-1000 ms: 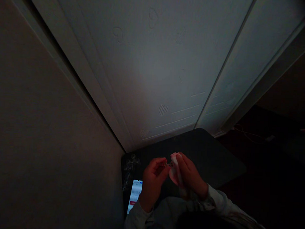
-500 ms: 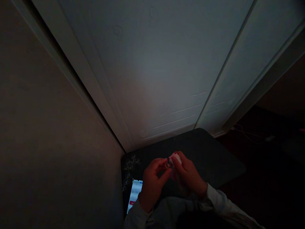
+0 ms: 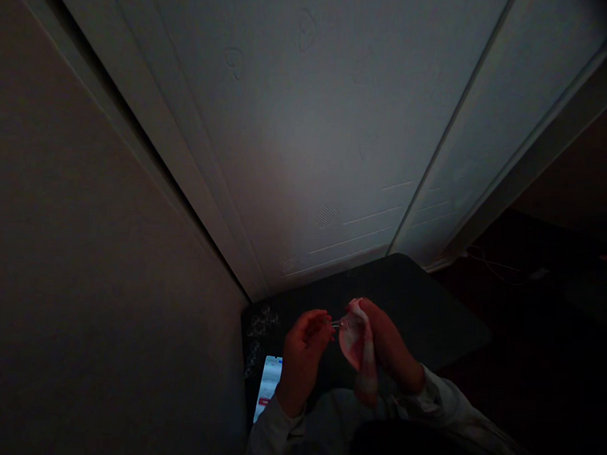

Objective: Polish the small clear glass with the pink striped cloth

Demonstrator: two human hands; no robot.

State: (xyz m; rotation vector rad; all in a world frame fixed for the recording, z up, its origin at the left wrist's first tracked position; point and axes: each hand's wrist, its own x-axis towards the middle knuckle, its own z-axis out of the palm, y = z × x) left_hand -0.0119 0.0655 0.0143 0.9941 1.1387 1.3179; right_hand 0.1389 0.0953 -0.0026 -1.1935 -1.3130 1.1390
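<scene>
My left hand (image 3: 303,360) is closed, its fingertips pinching one end of a small, clear, shiny piece (image 3: 336,324) whose kind I cannot make out in the dim light. The piece's other end reaches the pink-and-white cloth (image 3: 355,343). My right hand (image 3: 391,347) grips that cloth, which hangs down from its fingers in a loose fold. Both hands are above the dark table (image 3: 430,311). Left of my left hand, several small clear pieces (image 3: 263,322) lie near the table's edge.
A lit phone (image 3: 269,385) lies on the table, partly behind my left wrist. White embossed panels (image 3: 311,135) rise at the table's far side, and a wall (image 3: 131,301) borders the left. A white cable (image 3: 496,266) runs across the dark area at right.
My hands have drawn slightly apart, showing more of the clear piece between them. The cloth has opened out and now hangs lower from my right hand.
</scene>
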